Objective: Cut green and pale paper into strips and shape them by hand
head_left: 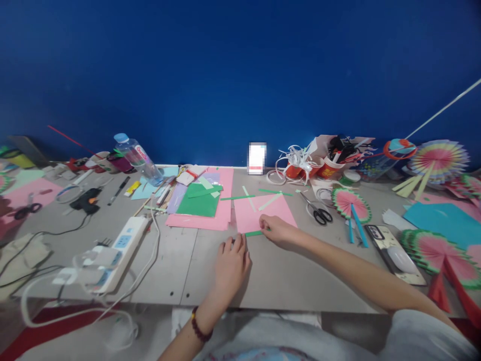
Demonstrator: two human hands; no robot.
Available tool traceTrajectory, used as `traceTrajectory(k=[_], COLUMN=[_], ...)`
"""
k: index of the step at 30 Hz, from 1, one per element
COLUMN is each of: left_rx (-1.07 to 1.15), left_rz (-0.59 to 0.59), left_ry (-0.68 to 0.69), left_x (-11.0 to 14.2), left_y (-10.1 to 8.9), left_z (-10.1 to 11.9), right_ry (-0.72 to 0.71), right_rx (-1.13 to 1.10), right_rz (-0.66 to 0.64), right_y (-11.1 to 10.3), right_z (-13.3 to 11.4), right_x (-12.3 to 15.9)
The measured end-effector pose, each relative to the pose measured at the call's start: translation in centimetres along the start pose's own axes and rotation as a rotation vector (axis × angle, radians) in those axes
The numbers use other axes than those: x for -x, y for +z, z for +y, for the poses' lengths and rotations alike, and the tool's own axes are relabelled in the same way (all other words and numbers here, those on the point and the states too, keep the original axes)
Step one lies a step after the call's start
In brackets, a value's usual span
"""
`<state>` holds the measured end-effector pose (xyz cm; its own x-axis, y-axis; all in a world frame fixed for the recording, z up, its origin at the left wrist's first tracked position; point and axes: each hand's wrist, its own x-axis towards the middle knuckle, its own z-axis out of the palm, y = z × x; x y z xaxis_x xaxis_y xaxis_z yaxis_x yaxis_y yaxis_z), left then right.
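Two hands are at work, apart. The left hand (232,260) rests palm down on the bench (300,278), fingers loosely spread near the left end of a green strip (253,233). The right hand (278,231) has its fingers curled over that strip's right end; whether it grips the strip cannot be determined. The strip lies along the near edge of a pink sheet (246,213). Leftward lies a green packet (199,203); rightward, black-handled scissors (322,216), then a watermelon-patterned fan (347,200).
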<state>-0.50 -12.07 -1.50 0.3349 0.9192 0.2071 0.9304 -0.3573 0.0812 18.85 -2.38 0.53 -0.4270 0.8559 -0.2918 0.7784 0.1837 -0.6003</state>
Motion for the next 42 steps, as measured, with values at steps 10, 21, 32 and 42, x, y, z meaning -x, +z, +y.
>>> traceTrajectory(k=[10, 21, 32, 42], left_rx=[0.009, 0.01, 0.011, 0.009], left_rz=[0.011, 0.0, -0.01, -0.03], left_ry=[0.003, 0.006, 0.009, 0.007], left_x=[0.1, 0.0, 0.0, 0.0], left_y=[0.0, 0.0, 0.0, -0.2], left_z=[-0.1, -0.1, -0.2, -0.3], right_ry=[0.014, 0.022, 0.0, -0.007], right_rx=[-0.062, -0.131, -0.061, -0.027], right_rz=[-0.03, -0.06, -0.016, -0.016], right_y=[-0.1, -0.4, 0.1, 0.2], right_z=[0.3, 0.7, 0.9, 1.0], right_x=[-0.1, -0.1, -0.1, -0.3])
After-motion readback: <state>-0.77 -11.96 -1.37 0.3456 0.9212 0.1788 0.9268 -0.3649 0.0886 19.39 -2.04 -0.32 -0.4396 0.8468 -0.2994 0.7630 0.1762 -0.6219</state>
